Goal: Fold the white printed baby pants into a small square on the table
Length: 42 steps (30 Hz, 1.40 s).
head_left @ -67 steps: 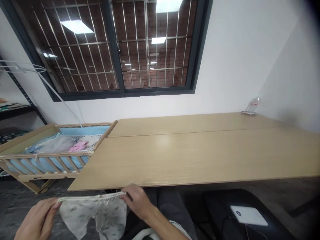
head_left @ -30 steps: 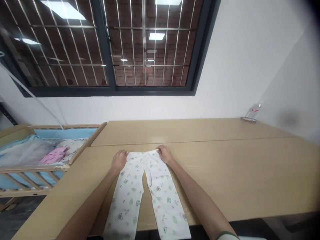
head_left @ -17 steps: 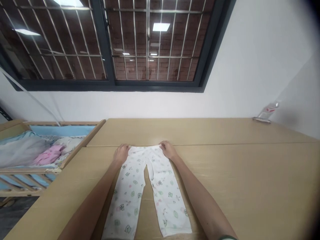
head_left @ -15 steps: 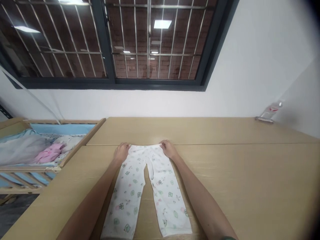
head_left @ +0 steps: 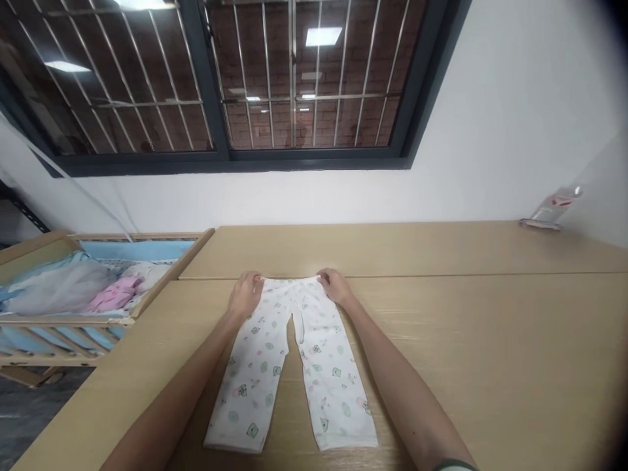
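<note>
A pair of small white pants (head_left: 269, 347) with green and pink prints lies flat on the wooden table, waistband away from me and legs spread toward me. At the left end of the waistband, my left hand (head_left: 246, 296) is closed on the fabric edge, its back turned up. My right hand (head_left: 335, 288) pinches the opposite waistband corner between thumb and fingers. Between the hands the waistband runs nearly straight, close to a seam in the tabletop. Both leg cuffs rest on the surface between my forearms.
The wooden tabletop (head_left: 466, 353) stretches to both sides. A wooden crib (head_left: 73, 322) with blue lining, bedding and a pink cloth (head_left: 115, 293) adjoins it at left. A clear plastic package (head_left: 552, 208) leans at the far right. Behind is a barred window (head_left: 314, 156).
My view has shifted slightly, so the crib and the plastic package appear farther right. Both hands stay at the waistband corners; the left hand's fingers look a little more turned in over the edge.
</note>
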Tool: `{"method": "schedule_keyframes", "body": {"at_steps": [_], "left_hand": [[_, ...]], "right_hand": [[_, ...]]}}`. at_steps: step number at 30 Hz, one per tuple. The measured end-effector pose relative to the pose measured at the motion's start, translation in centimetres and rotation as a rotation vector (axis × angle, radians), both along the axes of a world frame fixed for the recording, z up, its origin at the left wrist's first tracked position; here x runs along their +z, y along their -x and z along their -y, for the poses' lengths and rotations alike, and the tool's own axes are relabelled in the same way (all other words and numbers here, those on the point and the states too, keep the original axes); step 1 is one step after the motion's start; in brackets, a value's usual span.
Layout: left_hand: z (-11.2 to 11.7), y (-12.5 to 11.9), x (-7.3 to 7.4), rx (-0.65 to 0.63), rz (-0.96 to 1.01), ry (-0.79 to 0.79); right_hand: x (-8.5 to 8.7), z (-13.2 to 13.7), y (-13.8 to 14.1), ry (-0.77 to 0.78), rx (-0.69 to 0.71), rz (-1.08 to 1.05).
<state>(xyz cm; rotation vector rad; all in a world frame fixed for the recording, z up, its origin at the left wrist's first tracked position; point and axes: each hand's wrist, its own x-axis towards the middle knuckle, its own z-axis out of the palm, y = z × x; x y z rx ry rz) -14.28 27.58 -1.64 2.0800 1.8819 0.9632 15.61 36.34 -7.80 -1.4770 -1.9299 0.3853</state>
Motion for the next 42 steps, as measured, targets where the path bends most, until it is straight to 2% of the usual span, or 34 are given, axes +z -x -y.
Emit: {"method": "schedule_keyframes", "body": {"at_steps": [2,5,7,9,12,15,17,20,24,27,30,33,35,38,42], "left_hand": [[4.1,-2.3,1.6,-0.106,-0.007,0.011],[11.9,-6.8,3.1,-0.445,-0.06,0.152],[16.7,-9.9,3.0,-0.591,-0.112,0.165],[20.0,-12.8,2.2,-0.66,-0.161,0.209],[22.0,-15.8,0.1,-0.628,-0.228,0.304],[22.0,-17.4,-1.4,-0.537,-0.212,0.406],[21.8,-17.8,-1.8,-0.506,-0.204,0.432],[21.6,-17.8,-1.7,-0.51,-0.222,0.415],[21.6,-17.3,-0.7,-0.526,-0.177,0.44],[21.7,-16.4,0.2,-0.465,-0.006,0.438],[22.0,-15.0,0.8,-0.414,0.244,0.472],[22.6,-12.7,1.1,-0.382,0.496,0.498],[23.3,-10.8,1.2,-0.348,0.592,0.466],[24.4,-7.5,1.0,-0.252,0.63,0.42],[25.8,-3.2,-0.3,-0.151,0.626,0.421]], "right_hand": [[0.1,0.1,0.1,0.007,-0.003,-0.012],[0.2,0.1,0.1,0.022,-0.014,-0.04],[0.3,0.2,0.1,0.034,-0.022,-0.064],[0.2,0.2,0.1,0.046,-0.027,-0.087],[0.1,0.4,0.0,0.059,-0.025,-0.122],[0.0,0.5,-0.1,0.071,-0.016,-0.167],[-0.1,0.4,-0.1,0.08,-0.009,-0.207],[-0.2,0.4,0.0,0.091,0.001,-0.274],[0.1,0.2,0.1,0.118,0.007,-0.374],[0.8,0.1,-0.1,0.158,-0.001,-0.457],[1.7,0.3,0.0,0.21,-0.006,-0.544],[2.8,0.9,0.7,0.258,0.005,-0.61],[3.6,1.5,1.8,0.277,0.008,-0.631],[4.5,2.0,4.5,0.278,-0.004,-0.635],[5.2,1.6,9.3,0.239,-0.027,-0.594]]}}
